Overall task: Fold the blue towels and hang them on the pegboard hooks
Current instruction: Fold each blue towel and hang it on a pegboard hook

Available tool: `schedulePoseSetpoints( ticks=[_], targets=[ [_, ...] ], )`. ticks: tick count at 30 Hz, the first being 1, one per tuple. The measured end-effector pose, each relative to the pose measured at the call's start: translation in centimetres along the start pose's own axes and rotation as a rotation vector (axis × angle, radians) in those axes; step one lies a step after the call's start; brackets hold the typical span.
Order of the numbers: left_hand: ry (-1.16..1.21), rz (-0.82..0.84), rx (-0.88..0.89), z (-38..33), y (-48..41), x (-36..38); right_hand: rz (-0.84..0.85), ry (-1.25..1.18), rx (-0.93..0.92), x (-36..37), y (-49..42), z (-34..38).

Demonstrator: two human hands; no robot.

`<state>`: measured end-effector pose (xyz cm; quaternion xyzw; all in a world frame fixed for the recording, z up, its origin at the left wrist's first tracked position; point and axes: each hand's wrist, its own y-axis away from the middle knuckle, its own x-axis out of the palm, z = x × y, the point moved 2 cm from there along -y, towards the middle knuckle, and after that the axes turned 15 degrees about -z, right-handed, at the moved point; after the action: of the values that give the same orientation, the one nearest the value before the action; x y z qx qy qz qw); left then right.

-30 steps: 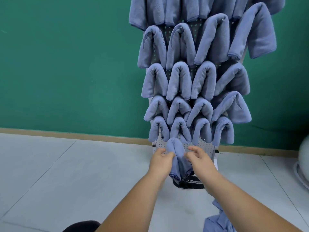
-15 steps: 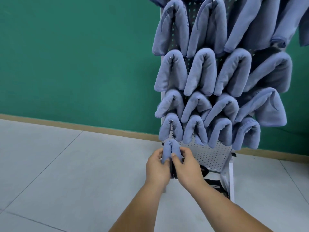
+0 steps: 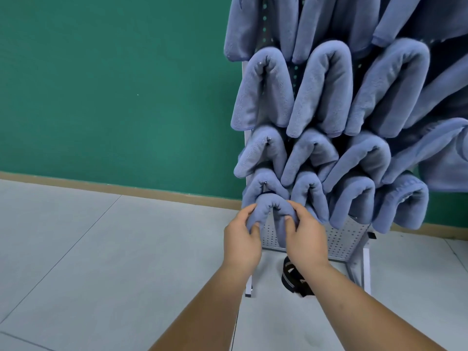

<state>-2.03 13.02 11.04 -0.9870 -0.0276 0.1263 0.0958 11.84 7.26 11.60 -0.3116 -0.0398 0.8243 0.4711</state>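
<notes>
A folded blue towel (image 3: 272, 206) arches at the lower left corner of the white pegboard (image 3: 336, 239). My left hand (image 3: 241, 239) pinches its left leg and my right hand (image 3: 305, 239) grips its right leg. The hook under it is hidden by the cloth. Above and to the right, several folded blue towels (image 3: 324, 89) hang in rows over the board's hooks, covering most of it.
The pegboard stands on a white metal frame (image 3: 366, 269) against a green wall (image 3: 114, 84) with a wooden skirting. A black strap object (image 3: 293, 279) lies on the grey tiled floor (image 3: 101, 262) under the board.
Both hands have carried the towel up and left to the board's lower left corner and spread its two legs apart into an arch. The view has moved closer to the board.
</notes>
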Motion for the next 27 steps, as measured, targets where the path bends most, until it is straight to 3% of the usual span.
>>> schedulePoseSetpoints(
  ticks=[3, 7, 10, 17, 23, 27],
  targets=[
    [-0.027, -0.039, 0.033, -0.2, -0.5, 0.9, -0.062, 0.022, -0.04, 0.6, -0.3, -0.5],
    [-0.144, -0.051, 0.026, 1.4, -1.3, 1.4, 0.027, 0.14, -0.111, 2.5, 0.0, -1.4],
    [-0.21, -0.033, -0.012, 3.0, -1.8, 1.7, 0.069, 0.188, -0.071, 3.7, 0.4, -2.0],
    [-0.178, -0.044, 0.039, 3.1, -3.8, 3.7, -0.052, 0.083, 0.011, 6.3, -0.9, -2.4],
    [-0.336, 0.102, 0.001, 8.0, -3.3, 3.9, 0.214, 0.345, -0.068, 7.2, 0.4, -7.2],
    [-0.346, 0.174, -0.008, 10.2, -1.2, 3.3, 0.323, 0.338, -0.075, 6.4, 1.7, -8.8]
  ],
)
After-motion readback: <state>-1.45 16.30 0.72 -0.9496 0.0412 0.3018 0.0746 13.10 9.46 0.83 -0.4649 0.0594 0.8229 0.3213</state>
